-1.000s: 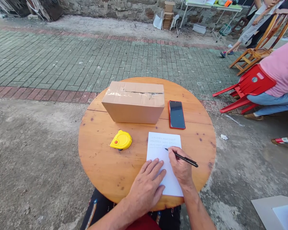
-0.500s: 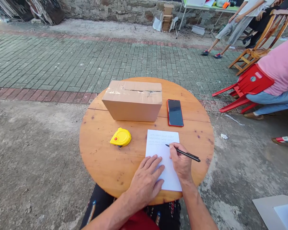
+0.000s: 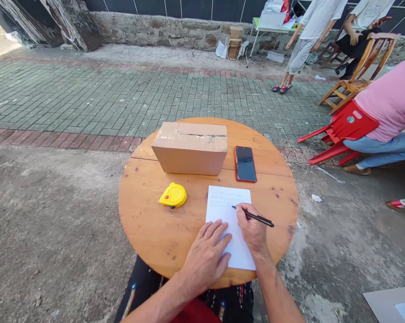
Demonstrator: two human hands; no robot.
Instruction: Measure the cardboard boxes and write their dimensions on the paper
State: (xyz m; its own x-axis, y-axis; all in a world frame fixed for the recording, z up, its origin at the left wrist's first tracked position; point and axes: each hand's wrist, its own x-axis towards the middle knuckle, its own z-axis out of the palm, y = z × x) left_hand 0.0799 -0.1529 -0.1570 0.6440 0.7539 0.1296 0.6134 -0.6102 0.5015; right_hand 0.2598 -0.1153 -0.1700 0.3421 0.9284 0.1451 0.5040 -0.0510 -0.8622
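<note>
Ground, far side: greenish brick paving (image 3: pixel 121 98) with reddish border rows. Right edge: a person in a pink top (image 3: pixel 394 96), seated on a red plastic chair (image 3: pixel 352 123); a wooden chair (image 3: pixel 367 67) stands beyond.

Counter (image 3: pixel 148 224): round, wooden, knots visible, one seam running across under the box.

Cardboard box (image 3: pixel 191 150): closed, at the far part of the counter; top face scuffed along its seam.

White sheet (image 3: pixel 238 246): flat on the near part of the counter, right of centre. Rows of small writing near its top edge — too faint to read.

Left hand (image 3: pixel 207 253): palm down, fingers slightly spread, thumb apart, resting on the sheet's lower left portion.

Right hand (image 3: pixel 253 229): thumb and fingers pinching the pen, over the sheet's right edge.

Phone (image 3: pixel 245 163): red case, screen dark, lying just right of the box.

Tape measure (image 3: pixel 173 195): yellow, red button, between box and near edge, left of the sheet.

Pen (image 3: pixel 261 220): black, slanted, tip just below the written rows — contact with the paper cannot be told.
</note>
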